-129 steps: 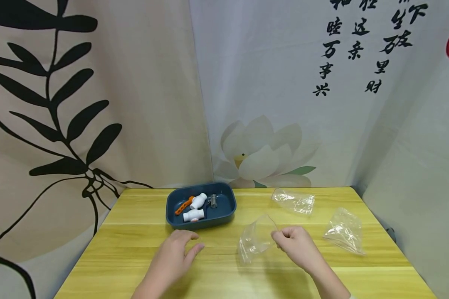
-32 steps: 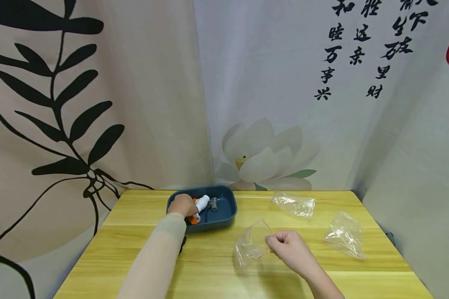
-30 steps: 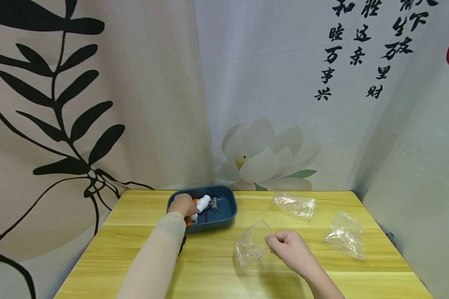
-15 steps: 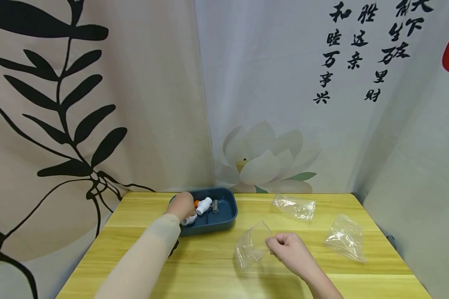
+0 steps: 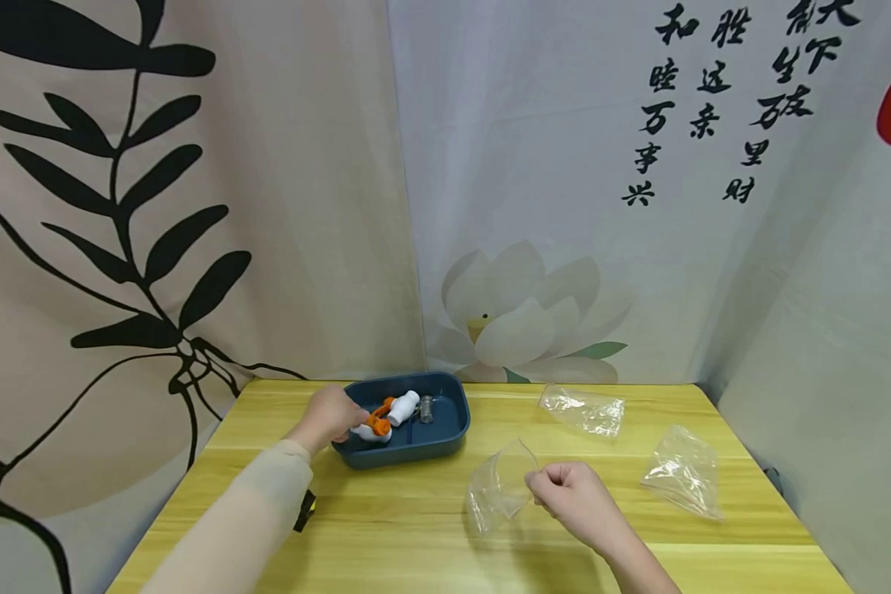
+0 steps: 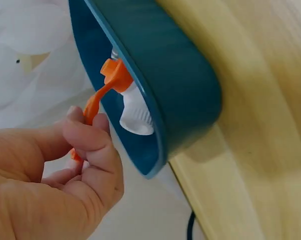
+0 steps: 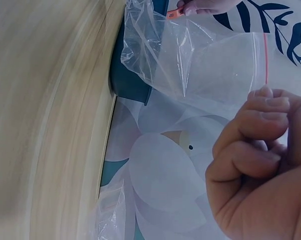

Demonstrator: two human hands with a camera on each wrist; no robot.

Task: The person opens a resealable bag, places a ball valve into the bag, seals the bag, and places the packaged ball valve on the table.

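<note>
At the left side of the dark blue tray (image 5: 445, 441), my left hand (image 5: 330, 417) pinches the orange lever handle (image 6: 92, 106) of a white plastic ball valve (image 6: 135, 111) between thumb and fingers. The valve body lies within the tray's rim, tilted in the left wrist view. Beside it in the tray rests another white valve (image 5: 404, 407) with an orange handle, and a small grey cylindrical piece (image 5: 426, 409). My right hand (image 5: 575, 499) pinches the top edge of a clear zip bag (image 5: 493, 491), which has a red line along its opening in the right wrist view.
Two more clear bags lie on the wooden table (image 5: 416, 528): one bag (image 5: 585, 410) near the back edge, another bag (image 5: 685, 474) at the right. A black strap (image 5: 305, 510) shows under the left forearm. A printed curtain (image 5: 535, 206) stands behind the table.
My left hand has gone from over the table into the tray, then drawn left with the valve's handle, turning the valve. The right hand with the bag has barely moved.
</note>
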